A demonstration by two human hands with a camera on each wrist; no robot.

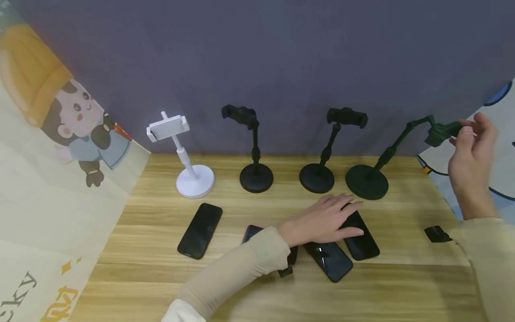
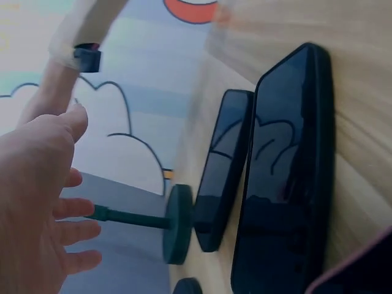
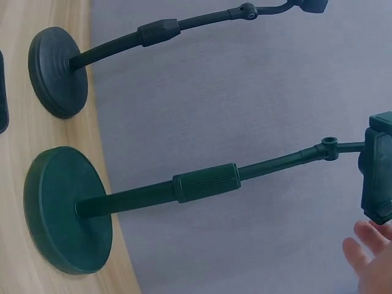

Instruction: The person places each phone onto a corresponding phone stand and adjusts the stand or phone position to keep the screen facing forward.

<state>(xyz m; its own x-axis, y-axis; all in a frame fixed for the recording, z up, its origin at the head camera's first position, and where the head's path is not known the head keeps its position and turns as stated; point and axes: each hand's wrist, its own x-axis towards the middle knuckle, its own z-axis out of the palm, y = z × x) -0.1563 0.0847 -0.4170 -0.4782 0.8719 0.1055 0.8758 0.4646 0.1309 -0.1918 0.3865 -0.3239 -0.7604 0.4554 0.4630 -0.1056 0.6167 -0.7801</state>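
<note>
My left hand [image 1: 327,219] hovers over or rests on a black phone [image 1: 364,241] at the right of the table; contact is unclear. Its fingers are spread and hold nothing, as the left wrist view also shows. Beside that phone lies another dark phone [image 1: 331,261], partly under the hand. At the far right, my right hand [image 1: 474,154] has its thumb and fingertips at the outer end of the clamp on a green phone stand [image 1: 367,182]. In the right wrist view, those fingers [image 3: 367,242] meet the clamp's end [image 3: 378,171], partly out of frame.
A white phone stand [image 1: 196,181] and two black phone stands [image 1: 256,178] [image 1: 316,178] line the table's back edge against a grey partition [image 1: 281,53]. One phone [image 1: 200,231] lies at left; another phone [image 1: 252,231] is partly hidden by my left sleeve.
</note>
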